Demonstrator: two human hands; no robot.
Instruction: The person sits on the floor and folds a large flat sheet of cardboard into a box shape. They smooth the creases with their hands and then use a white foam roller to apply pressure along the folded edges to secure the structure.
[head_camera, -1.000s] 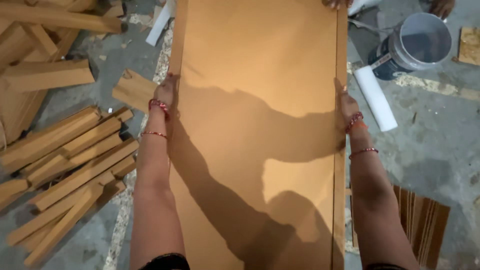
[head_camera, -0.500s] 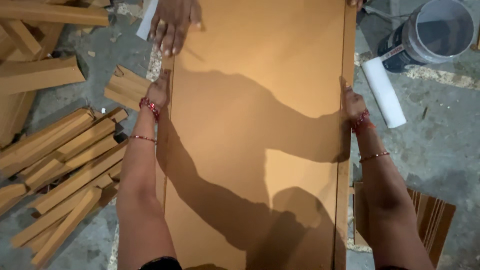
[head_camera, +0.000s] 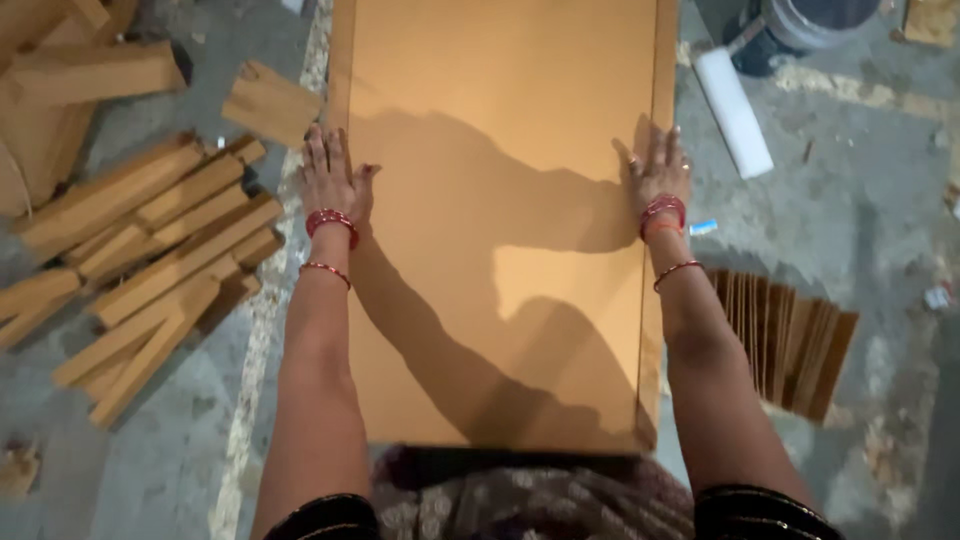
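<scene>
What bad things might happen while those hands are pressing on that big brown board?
The left hand and right hand lie flat at the edges of the board, so a finger might catch a splinter or get pinched there. Loose wood strips are piled on the floor close to the left, easy to trip over. The white roller near the right edge could get bumped.

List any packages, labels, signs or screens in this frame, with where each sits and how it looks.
No signs or screens show.
Possible wrapper or label: a small blue-and-white scrap on the concrete floor, just right of the right hand at the orange-brown board edge; too small to tell more.
</scene>
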